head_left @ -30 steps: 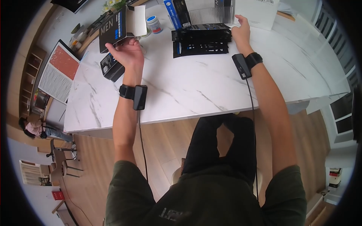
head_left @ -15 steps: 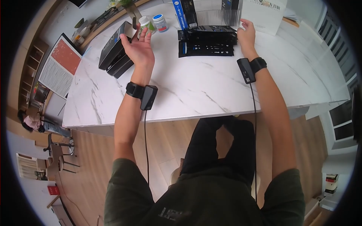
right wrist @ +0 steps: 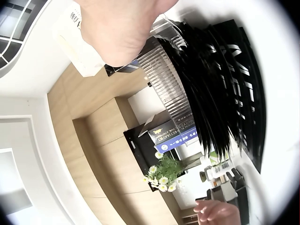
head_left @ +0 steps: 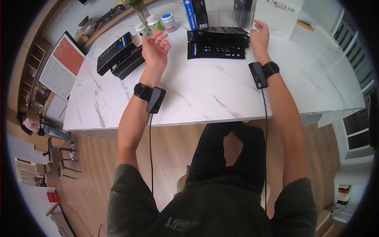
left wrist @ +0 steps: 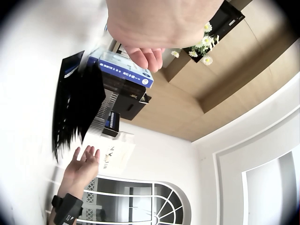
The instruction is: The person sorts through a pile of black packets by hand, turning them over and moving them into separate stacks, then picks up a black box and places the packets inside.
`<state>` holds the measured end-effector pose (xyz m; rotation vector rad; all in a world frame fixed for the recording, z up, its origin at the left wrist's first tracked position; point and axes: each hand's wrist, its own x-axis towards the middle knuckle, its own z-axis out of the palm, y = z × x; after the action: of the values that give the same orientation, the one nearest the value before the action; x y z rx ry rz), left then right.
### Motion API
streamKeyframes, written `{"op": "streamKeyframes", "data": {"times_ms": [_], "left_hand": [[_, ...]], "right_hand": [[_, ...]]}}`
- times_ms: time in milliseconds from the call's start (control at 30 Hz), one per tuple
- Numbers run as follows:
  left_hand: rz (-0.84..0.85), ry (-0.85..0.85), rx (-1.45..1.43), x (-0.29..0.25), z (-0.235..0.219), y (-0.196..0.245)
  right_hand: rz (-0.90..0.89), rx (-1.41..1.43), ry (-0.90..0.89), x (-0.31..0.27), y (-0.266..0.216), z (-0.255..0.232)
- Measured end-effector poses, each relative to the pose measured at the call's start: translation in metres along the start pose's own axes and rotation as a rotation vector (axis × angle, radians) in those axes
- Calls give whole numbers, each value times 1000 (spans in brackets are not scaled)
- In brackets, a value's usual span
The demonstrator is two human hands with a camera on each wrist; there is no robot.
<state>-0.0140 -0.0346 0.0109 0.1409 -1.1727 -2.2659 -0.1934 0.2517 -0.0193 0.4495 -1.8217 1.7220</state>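
Palm up with loosely bent fingers, my left hand (head_left: 156, 49) is raised over the table and holds nothing. Just left of it lie two black boxes: one lettered MEN (head_left: 114, 53) leans against the other black box (head_left: 129, 64). My right hand (head_left: 259, 41) is beside the right end of a fanned stack of black sachets (head_left: 217, 48). Its fingers extend loosely in the left wrist view, with none of the sachets gripped. Behind the stack stands a clear ribbed plastic holder (right wrist: 164, 82).
Several small bottles stand beyond my left hand, among them a white one with a blue lid (head_left: 169, 23). A blue box (head_left: 189, 14) and a white paper bag (head_left: 276, 15) stand at the back. An open book (head_left: 63, 67) is off to the left. Cables hang from both wrists.
My left hand has let go of the MEN box and drawn away to the right. That box, earlier tilted up with its flap open, now rests low. The right hand stays beside the sachets.
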Motion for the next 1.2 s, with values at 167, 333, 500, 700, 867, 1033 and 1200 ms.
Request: {"op": "streamKeyframes", "data": {"times_ms": [167, 333, 500, 700, 867, 1033, 1200], "left_hand": [[-116, -142, 96, -18, 14, -22], [-227, -218, 169, -30, 26, -37], [-256, -236, 178, -31, 27, -38], [-233, -270, 146, -33, 28, -39], [-193, -306, 108, -34, 30, -38], [-185, -342, 69, -34, 31, -35], [-177, -353, 57, -34, 31, -36]], "right_hand": [[-25, -3, 37, 1, -9, -1], [-87, -41, 69, 4, -15, -3], [-93, -16, 25, 7, -27, -1], [-583, -355, -95, 72, -61, 17], [-895, -616, -121, 129, -67, 37], [-594, -904, -448, 130, -33, 43], [-420, -931, -383, 123, -42, 46]]}}
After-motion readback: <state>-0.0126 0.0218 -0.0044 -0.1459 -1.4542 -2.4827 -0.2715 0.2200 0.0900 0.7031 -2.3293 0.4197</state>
